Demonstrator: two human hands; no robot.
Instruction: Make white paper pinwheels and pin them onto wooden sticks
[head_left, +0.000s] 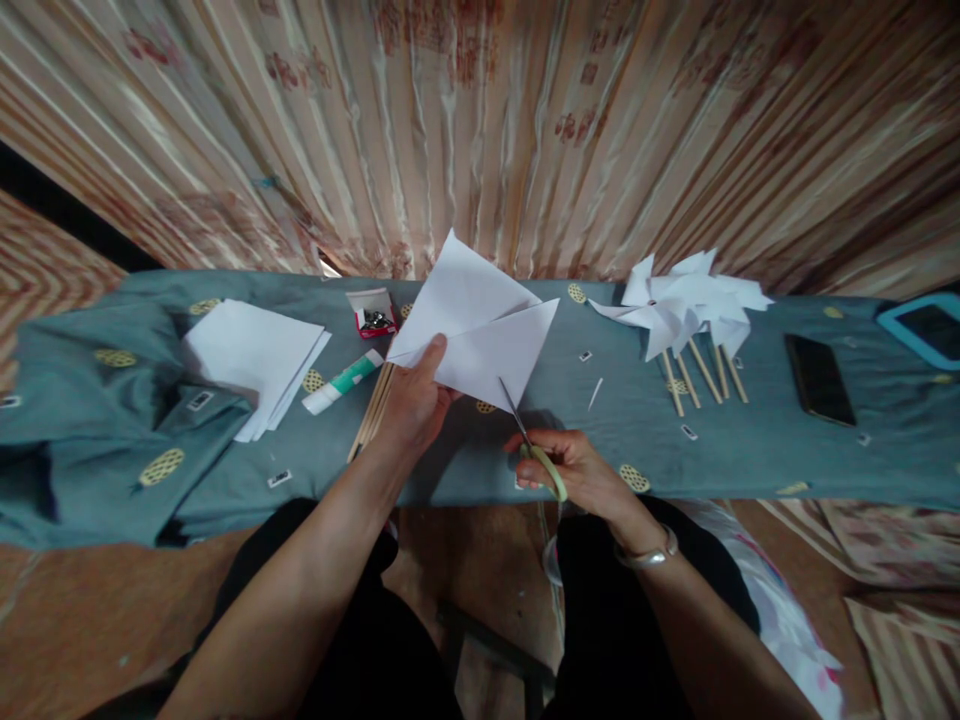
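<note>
My left hand [421,400] pinches a white square sheet of paper [469,290] at its left corner, thumb on top, and holds it above the table. A slit runs inward from the sheet's right corner, so two flaps stand apart there. In my right hand [562,462] is a pair of scissors [553,475] with light green handles, fingers through the loops. The blades point up and left and overlap the sheet's lower corner; whether they are closed on the paper I cannot tell.
Left lie a stack of white paper [251,355], a glue stick [343,383], wooden sticks [373,410] and a small red box [374,318] of dark metal pieces. Right are several paper pinwheels [675,305] on sticks, a black phone [819,380] and a blue-framed device [926,328]. A curtain [480,130] hangs behind.
</note>
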